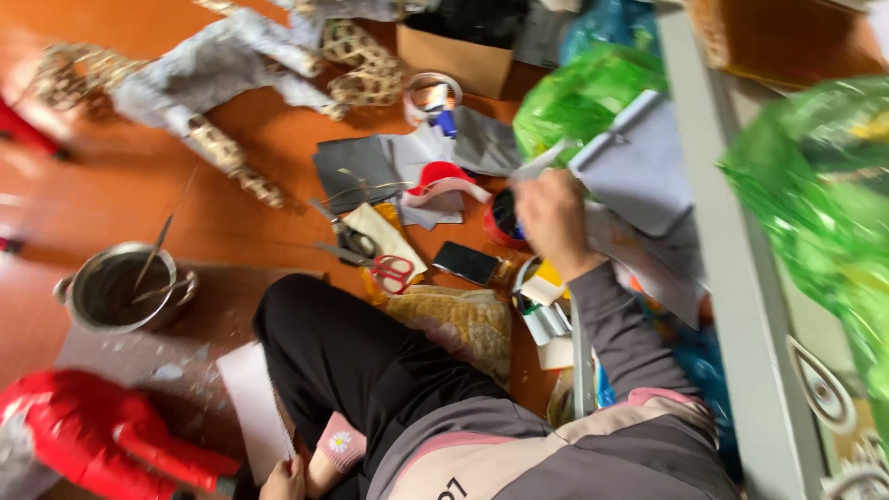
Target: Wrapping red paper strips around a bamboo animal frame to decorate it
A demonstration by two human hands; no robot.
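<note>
Person seated on an orange floor (pixel 139 199), craft materials spread in front of the knees. Landmark: the metal pot (pixel 118 290).

Progress, judged from the layout: a grey papered figure (pixel 218 69) with netted, uncovered limbs lies well beyond the pot, so covering looks partly done. A red figure (pixel 102 440) lies just on the near side of the pot and looks fully coated. Cut grey sheets (pixel 389 162) and two pairs of scissors (pixel 370 255) lie to the right of the pot, still out for use.

Right hand (pixel 553 222), far right of the pot, is closed around a grey sheet of paper (pixel 639 162), lifted off the floor; blurred, finger detail unclear. Left hand (pixel 282 481), on the near side of the pot at the frame's lower edge, grips the bottom of a white sheet (pixel 252 403) between fingers and thumb.

Containers:
- Metal pot: dark inside, thin sticks leaning in it; liquid level cannot be told.
- Cardboard box (pixel 458 56), far beyond and right of the pot: dark contents, unidentifiable.
- Green plastic bags (pixel 583 93), far right: contents hidden.
</note>
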